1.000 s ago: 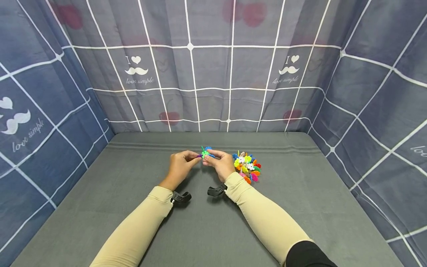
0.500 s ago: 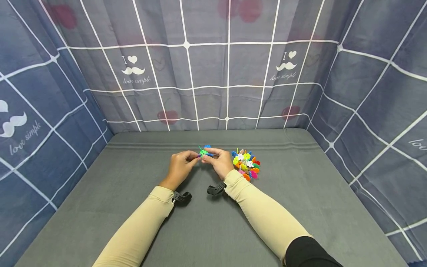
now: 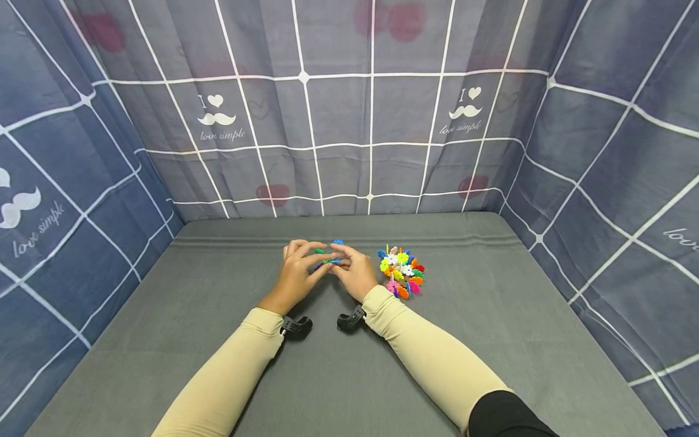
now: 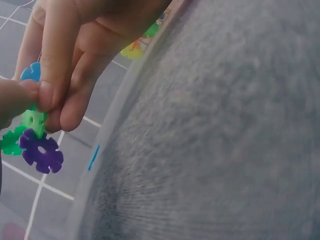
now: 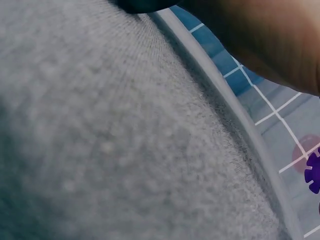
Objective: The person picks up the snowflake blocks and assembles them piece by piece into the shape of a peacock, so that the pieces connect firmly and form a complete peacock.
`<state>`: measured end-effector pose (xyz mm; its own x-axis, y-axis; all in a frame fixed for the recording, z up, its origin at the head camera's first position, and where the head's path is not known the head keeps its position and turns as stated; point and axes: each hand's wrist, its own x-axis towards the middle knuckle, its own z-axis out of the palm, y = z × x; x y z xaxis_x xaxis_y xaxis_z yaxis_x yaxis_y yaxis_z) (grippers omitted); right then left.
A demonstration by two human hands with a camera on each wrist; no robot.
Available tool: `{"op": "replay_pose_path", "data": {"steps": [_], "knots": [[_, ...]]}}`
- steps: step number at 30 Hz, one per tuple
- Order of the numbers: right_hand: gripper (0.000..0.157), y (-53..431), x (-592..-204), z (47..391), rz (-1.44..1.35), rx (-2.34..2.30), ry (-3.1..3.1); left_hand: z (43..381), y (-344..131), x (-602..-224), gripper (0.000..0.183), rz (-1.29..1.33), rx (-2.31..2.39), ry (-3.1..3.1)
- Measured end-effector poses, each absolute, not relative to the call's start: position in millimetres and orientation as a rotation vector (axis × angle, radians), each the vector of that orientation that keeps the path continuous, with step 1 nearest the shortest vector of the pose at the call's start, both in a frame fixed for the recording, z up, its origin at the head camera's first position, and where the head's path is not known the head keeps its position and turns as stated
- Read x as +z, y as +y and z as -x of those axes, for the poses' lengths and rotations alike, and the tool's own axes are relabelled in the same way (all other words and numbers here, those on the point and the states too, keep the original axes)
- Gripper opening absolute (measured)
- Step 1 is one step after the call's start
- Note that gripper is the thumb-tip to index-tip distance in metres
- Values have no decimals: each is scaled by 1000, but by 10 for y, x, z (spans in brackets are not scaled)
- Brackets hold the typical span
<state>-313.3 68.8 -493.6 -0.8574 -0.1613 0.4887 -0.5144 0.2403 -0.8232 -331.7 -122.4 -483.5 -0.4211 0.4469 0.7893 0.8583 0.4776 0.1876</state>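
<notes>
Several joined plastic snowflake discs are held between both hands near the far part of the table. In the left wrist view a purple disc [image 4: 42,152] hangs lowest, beside a green disc [image 4: 12,141] and a light green disc [image 4: 32,121], with a blue disc [image 4: 31,72] higher up between fingers. My right hand [image 3: 356,274] pinches the cluster from the right. From the left, my left hand [image 3: 295,273] holds it by thumb and fingers, partly covering it. The purple disc's edge also appears at the right wrist view's right border.
A pile of multicoloured snowflake discs [image 3: 402,271] lies just right of my right hand. One loose blue disc [image 3: 338,241] lies flat beyond the hands. The grey table [image 3: 349,364] is enclosed by a checked curtain [image 3: 338,121] at the back and sides.
My left hand has shifted slightly, its fingers now spread farther over the cluster. The cluster has turned, with the light green disc less visible from above. The pile stays where it was.
</notes>
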Motion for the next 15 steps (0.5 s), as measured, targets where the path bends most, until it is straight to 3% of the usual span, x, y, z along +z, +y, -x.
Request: {"op": "replay_pose_path", "data": {"steps": [7,15], "knots": [[55,688,-4908,3135,-757,1582,-2227,3319,-1267,-4869,18,1020,-814,-2094],[47,659,-4902,3338,-489,1161,-2573,3372,-1278,-4910,9,628,-1191,-2064]]}}
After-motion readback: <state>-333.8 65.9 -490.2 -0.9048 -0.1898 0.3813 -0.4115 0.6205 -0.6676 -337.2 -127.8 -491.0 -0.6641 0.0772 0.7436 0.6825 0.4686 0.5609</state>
